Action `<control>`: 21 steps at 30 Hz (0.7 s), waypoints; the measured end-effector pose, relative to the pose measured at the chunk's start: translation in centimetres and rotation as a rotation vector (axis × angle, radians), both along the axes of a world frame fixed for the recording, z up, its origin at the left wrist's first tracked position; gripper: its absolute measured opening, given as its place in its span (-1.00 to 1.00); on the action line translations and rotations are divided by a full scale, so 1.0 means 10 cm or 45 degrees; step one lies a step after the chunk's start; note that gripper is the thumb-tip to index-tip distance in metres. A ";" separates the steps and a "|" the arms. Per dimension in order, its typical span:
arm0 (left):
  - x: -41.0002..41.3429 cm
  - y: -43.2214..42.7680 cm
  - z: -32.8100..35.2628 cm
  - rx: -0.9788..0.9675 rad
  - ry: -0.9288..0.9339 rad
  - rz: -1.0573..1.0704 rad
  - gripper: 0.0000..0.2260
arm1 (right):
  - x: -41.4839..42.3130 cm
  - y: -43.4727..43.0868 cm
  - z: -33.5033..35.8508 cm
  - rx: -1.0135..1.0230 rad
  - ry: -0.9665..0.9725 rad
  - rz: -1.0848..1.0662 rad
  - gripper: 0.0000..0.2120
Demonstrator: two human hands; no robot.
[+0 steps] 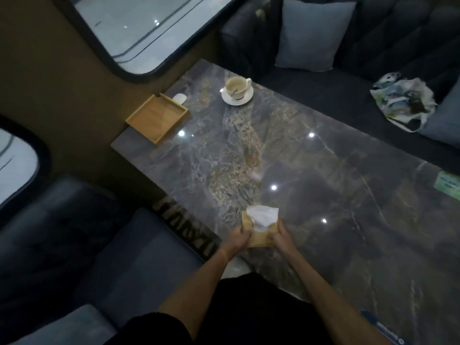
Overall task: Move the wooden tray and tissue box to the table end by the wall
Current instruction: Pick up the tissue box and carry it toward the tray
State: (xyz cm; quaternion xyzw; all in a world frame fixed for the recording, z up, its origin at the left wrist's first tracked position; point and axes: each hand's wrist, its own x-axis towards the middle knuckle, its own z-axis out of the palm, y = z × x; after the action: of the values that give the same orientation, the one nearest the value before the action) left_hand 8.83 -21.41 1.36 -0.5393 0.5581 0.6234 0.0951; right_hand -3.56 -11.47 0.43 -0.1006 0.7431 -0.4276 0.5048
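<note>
The wooden tray (157, 118) is a shallow square of light wood and sits at the table end against the wall. The tissue box (260, 236) is small and tan, with a white tissue (261, 216) sticking out of its top. It is near the front left edge of the dark marble table (311, 185). My left hand (239, 238) grips the box's left side and my right hand (281, 236) grips its right side. I cannot tell whether the box rests on the table or is lifted.
A white cup on a saucer (237, 90) stands beyond the tray, and a small white object (179, 98) lies behind the tray. A green card (448, 186) lies at the table's right edge. Dark sofas with grey cushions flank the table, and a patterned bag (404, 102) lies on the far seat.
</note>
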 end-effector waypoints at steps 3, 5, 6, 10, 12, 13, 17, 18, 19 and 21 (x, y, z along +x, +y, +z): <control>0.11 -0.09 0.14 0.116 0.043 0.290 -0.68 | 0.07 -0.21 0.01 0.025 -0.090 0.070 -0.26; 0.20 -0.22 0.06 0.145 0.048 0.439 -0.72 | 0.11 -0.39 -0.19 0.018 -0.109 0.110 -0.20; 0.25 -0.30 0.03 0.142 0.040 0.492 -0.65 | 0.13 -0.49 -0.31 -0.006 -0.090 0.144 -0.18; 0.42 -0.75 -0.12 0.117 0.032 0.634 -0.67 | 0.28 -0.94 0.02 -0.053 0.000 0.272 -0.23; 0.49 -0.97 -0.03 0.110 0.037 0.691 -0.66 | 0.34 -1.11 0.06 -0.067 0.011 0.223 -0.32; 0.52 -1.08 -0.03 0.130 0.059 0.712 -0.65 | 0.38 -1.17 0.02 -0.065 0.043 0.169 -0.37; 0.52 -1.47 0.01 0.244 0.127 0.629 -0.57 | 0.52 -1.46 -0.02 -0.056 0.217 0.149 -0.44; 0.54 -1.57 0.06 0.284 0.123 0.604 -0.57 | 0.54 -1.57 0.00 -0.036 0.237 0.174 -0.42; 0.58 -1.68 0.05 0.314 0.121 0.600 -0.57 | 0.56 -1.70 0.00 -0.007 0.233 0.193 -0.40; 0.67 -1.90 0.10 0.365 0.111 0.612 -0.56 | 0.59 -1.92 -0.10 0.051 0.247 0.238 -0.33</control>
State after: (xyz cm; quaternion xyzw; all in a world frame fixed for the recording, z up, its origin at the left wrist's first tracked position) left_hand 15.52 -40.38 2.33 -0.6099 0.3240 0.7232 -0.0044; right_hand 2.33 -30.69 -0.54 -0.2002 0.7841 -0.3521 0.4702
